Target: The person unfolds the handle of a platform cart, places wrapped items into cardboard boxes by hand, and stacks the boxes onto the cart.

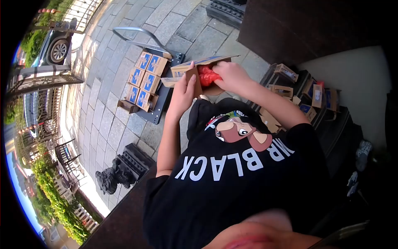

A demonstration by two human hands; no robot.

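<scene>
Red plastic in an open carton, both your hands on the job.

Red plastic bundle sits in the mouth of the open carton, held up in front of your torso, over the paving. Flaps are spread; blue print shows on the upper one. Your right hand is at the opening, fingers curled onto the red plastic; exact grip is partly hidden. Your left hand grips the carton's near-left side, fingers against a brown cardboard panel.

Just past your left hand: flatbed cart, dark deck, grey metal handle at its far end. On it, six blue-printed boxes packed together in two rows, plus a small open box at the near-left corner.

Off to your right, below your forearm: dark stepped surface with several loose cartons, some open, lying at mixed angles. Left of your body: dark carved figure beside its ridged base. Car parked at far left, by the fence.
</scene>
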